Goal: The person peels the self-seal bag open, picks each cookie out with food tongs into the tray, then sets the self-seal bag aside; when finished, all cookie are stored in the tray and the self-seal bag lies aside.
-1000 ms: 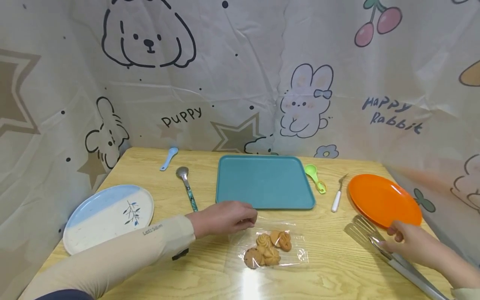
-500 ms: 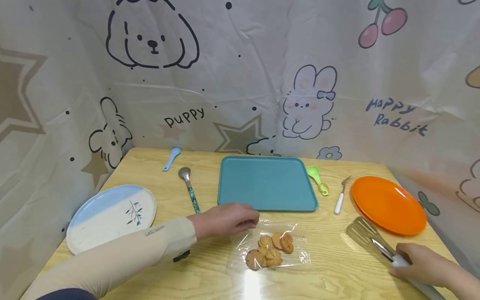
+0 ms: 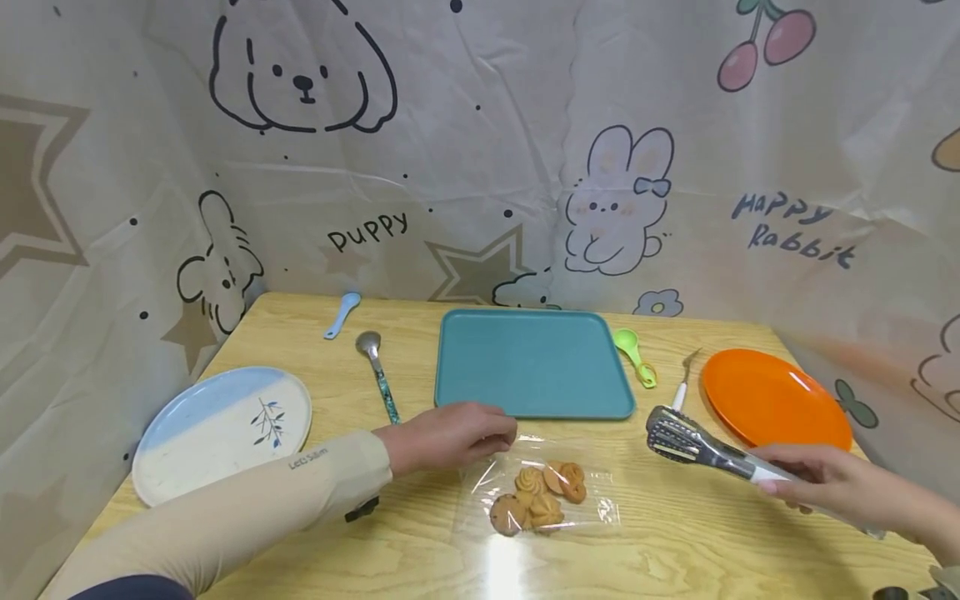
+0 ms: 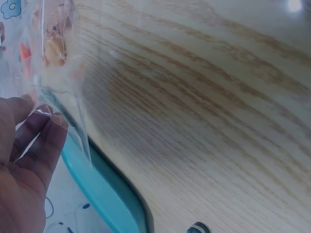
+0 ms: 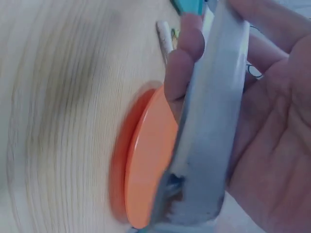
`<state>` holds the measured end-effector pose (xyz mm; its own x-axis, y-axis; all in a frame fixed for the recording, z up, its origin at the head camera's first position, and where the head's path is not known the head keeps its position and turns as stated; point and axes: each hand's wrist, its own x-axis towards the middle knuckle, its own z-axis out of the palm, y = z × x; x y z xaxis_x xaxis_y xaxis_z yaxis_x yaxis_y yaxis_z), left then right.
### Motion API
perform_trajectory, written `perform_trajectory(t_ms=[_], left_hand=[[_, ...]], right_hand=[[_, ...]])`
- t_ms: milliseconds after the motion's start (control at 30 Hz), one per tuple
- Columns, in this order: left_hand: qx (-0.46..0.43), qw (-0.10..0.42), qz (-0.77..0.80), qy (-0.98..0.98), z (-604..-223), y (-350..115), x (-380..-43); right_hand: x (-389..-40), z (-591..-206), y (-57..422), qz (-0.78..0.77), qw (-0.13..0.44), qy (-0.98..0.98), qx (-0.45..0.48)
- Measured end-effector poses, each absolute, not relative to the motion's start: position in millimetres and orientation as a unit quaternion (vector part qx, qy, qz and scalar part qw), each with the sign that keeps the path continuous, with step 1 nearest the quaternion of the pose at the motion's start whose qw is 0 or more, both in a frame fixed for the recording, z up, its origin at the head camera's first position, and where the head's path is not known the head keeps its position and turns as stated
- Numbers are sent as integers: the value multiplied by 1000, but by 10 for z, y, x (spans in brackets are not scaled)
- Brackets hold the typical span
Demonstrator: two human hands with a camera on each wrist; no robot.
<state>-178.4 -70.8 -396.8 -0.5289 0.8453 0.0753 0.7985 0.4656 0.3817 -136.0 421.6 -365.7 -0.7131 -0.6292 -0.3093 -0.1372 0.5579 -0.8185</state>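
1. Classed as a screened-off, kitchen-type corner; could not tell whether within a home.
2. Saw creased, cartoon-printed sheeting (image 3: 465, 175) hung behind and beside a wood-grain table (image 3: 675, 525).
3. Logged tableware and food: teal tray (image 3: 532, 367), orange plate (image 3: 776, 396), blue-and-white plate (image 3: 217, 442), metal spoon (image 3: 381, 379), tongs (image 3: 716, 454), bag of cookies (image 3: 538, 497).

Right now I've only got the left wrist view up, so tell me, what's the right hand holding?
Observer: In the head view, the right hand holds a pair of tongs with a slotted head.

Operator: Okay, and what's sitting over at the left side of the table, beyond the person's left sleeve?

Observer: A blue and white plate, with a leafy sprig printed on it.
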Motion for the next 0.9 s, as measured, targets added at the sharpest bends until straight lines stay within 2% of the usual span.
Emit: perform_trajectory(t_ms=[200,467,900], left_hand=[[478,67,196,853,-3968,-711,-1777],[481,59,192,853,-3995,-709,-1768],[483,59,192,852,-3978,-710,-1778]], right_hand=[[-1424,-3664,4124,-488,375,743,-262],[-1466,-3713,3919,-483,432,715,-263],[-1603,-3795,3542,-413,448,750,-257]])
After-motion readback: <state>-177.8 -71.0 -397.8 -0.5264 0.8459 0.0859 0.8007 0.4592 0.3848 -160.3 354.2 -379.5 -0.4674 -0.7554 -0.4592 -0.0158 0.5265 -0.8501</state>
